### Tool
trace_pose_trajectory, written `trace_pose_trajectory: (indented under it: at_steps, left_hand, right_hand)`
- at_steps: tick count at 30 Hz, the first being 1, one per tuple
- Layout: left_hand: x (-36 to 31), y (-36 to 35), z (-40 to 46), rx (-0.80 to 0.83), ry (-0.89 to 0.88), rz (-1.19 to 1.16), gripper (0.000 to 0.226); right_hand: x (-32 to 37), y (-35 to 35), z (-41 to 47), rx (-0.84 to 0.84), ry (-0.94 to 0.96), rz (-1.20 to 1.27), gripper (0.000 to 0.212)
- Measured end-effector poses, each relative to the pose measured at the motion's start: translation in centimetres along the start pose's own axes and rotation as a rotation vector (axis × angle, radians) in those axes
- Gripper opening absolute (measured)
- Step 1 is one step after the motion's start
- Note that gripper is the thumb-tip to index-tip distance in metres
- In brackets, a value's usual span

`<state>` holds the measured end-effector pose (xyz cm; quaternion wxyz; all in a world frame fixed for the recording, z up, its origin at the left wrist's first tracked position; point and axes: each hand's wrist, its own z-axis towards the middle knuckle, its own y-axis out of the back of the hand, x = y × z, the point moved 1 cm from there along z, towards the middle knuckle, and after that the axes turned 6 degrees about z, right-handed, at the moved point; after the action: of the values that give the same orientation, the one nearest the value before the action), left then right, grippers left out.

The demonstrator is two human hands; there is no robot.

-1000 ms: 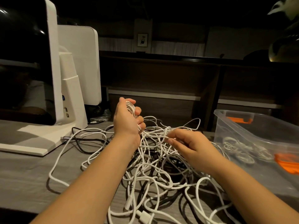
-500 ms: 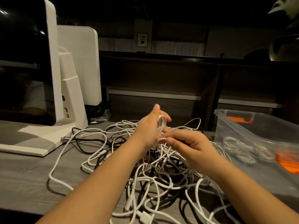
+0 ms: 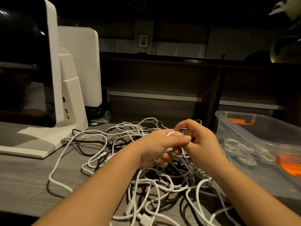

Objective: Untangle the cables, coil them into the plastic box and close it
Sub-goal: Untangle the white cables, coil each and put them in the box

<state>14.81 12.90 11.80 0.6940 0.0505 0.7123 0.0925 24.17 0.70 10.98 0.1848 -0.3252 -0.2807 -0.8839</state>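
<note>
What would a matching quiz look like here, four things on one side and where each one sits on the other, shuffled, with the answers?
Things:
1. box
2. monitor
3. tangle
4. coils

Places:
A. far left of the desk
B. inside the box
C. right edge of the desk
D. middle of the desk, under both hands

Pairs: 1-C, 2-A, 3-D, 4-B

Dim, warm light is falling on the near bench [image 3: 24, 181] while the background is sinking into near-black. Glare is glinting off the glossy dark screen [image 3: 21, 51] at left, and the white cables [image 3: 146, 185] are casting soft shadows. Wide-angle distortion is bending the edges, and the far-right corner is looking blurred.
</note>
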Motion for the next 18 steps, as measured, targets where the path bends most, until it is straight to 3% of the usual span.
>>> trace_pose_trajectory:
  at_steps: [6,10,15,18]
  left_hand:
    - [-0.15,0.22,-0.38,0.112,0.085,-0.136,0.026]
    - [-0.28,0.22,-0.50,0.204,0.080,-0.073,0.017]
    - [-0.42,-0.16,-0.63,0.180,0.105,-0.144,0.009]
    - [-0.41,-0.05,-0.67,0.191,0.118,-0.181,0.025]
  right_hand:
    - [0.14,0.16,0.26,-0.065,0.138,0.010,0.022]
    - [0.32,-0.02,0.28,-0.035,0.067,0.232,0.012]
    - [0.47,-0.20,0.30,-0.034,0.003,0.330,0.007]
    - [0.44,-0.15,0.32,-0.028,-0.016,0.320,0.010]
